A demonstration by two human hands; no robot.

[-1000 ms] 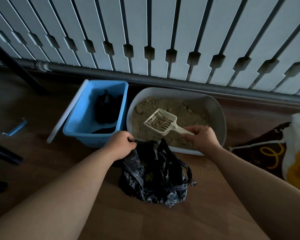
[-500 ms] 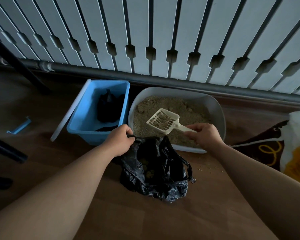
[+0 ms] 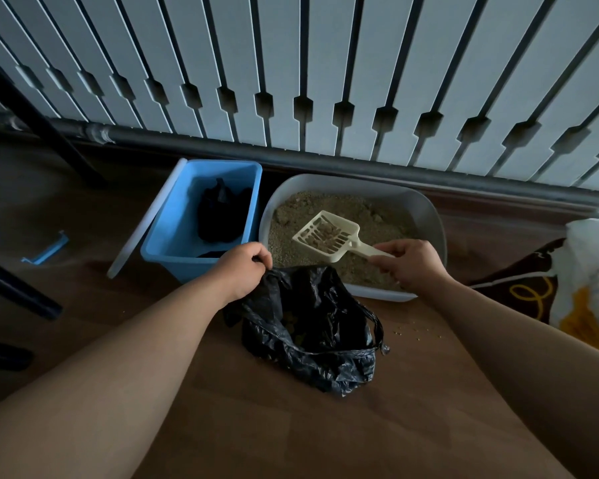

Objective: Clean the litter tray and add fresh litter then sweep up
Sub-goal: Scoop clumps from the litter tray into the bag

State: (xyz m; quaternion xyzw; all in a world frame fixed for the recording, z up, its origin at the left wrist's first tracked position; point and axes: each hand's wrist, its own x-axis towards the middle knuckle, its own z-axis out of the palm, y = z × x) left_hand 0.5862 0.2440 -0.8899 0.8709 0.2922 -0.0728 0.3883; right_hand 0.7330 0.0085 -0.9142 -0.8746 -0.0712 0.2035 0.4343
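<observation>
right hand [image 3: 412, 264] holding scoop [image 3: 329, 235] above tray [image 3: 433, 216]

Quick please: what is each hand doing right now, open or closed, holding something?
Left hand: closed, gripping the rim of the black bag.
Right hand: closed, holding the handle of the scoop.
</observation>
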